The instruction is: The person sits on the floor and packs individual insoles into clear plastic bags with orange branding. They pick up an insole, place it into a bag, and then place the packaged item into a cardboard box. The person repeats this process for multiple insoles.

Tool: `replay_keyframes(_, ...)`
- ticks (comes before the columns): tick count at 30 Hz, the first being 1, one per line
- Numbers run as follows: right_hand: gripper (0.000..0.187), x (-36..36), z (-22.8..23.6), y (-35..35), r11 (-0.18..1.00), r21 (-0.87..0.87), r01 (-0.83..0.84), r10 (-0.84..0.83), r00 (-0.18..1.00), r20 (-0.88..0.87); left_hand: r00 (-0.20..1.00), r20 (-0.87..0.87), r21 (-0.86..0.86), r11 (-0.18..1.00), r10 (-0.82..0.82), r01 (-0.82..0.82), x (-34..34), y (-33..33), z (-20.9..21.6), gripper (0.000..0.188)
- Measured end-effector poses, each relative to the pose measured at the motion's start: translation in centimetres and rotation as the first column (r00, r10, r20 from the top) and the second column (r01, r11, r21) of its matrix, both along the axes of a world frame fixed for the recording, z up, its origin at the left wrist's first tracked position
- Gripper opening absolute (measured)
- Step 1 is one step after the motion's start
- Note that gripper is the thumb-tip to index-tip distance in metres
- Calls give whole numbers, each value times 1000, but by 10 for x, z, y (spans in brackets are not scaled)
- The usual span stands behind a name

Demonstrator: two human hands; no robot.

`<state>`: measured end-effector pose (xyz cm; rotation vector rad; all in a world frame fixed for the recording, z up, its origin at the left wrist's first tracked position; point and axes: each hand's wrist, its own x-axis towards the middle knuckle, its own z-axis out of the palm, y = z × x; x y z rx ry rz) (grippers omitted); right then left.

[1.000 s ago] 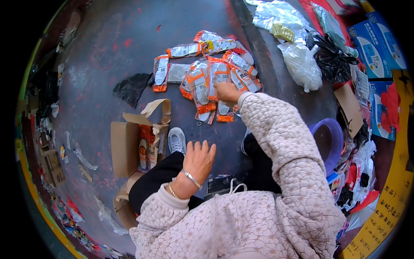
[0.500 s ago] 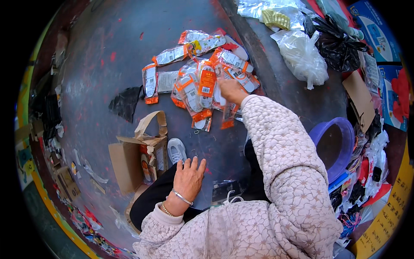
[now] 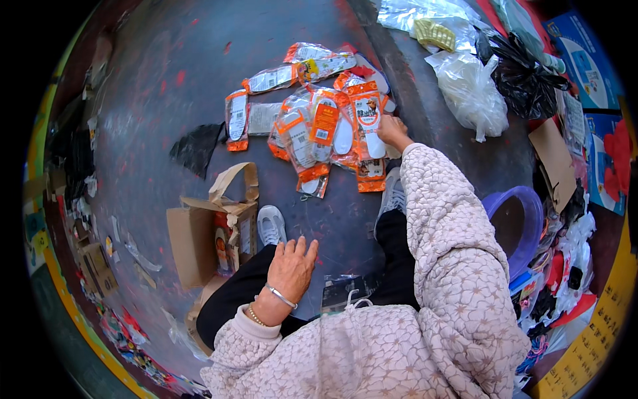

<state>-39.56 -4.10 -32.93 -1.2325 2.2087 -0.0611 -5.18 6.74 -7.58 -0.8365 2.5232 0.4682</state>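
A pile of packaged insoles, in clear bags with orange ends, is spread on the dark floor. My right hand (image 3: 393,131) reaches to the right side of this pile. Its fingers are curled closed at the edge of an insole packet (image 3: 367,120) with orange trim, which lies over others; the fingertips are partly hidden. Beside it, a packet with an orange label (image 3: 325,123) rests on top of the overlapping packets. Over my left thigh, my left hand (image 3: 290,269) is held with fingers extended and nothing in it.
An open cardboard box (image 3: 189,246) with packets inside stands by my left shoe (image 3: 271,225). A black plastic piece (image 3: 196,151) lies left of the pile. White (image 3: 468,93) and black plastic bags (image 3: 528,76) are at the far right, with a purple basin (image 3: 531,223) nearer me.
My right hand has moved to the right, and a packet that was tilted beneath it now lies nearly straight along the pile's right side. My left hand has barely moved.
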Motion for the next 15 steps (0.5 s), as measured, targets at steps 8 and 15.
replay_keyframes(8, 48, 0, -2, -13, 971, 4, 240, -238, 962, 137, 998, 59, -13, 1000, -15, 16, 0, 1, 6, 42)
replay_keyframes(15, 43, 49, -52, -6, 952, -35, 303, -297, 948, 117, 994, 109, 20, 999, 29, -31, 8, 10, 4, 41)
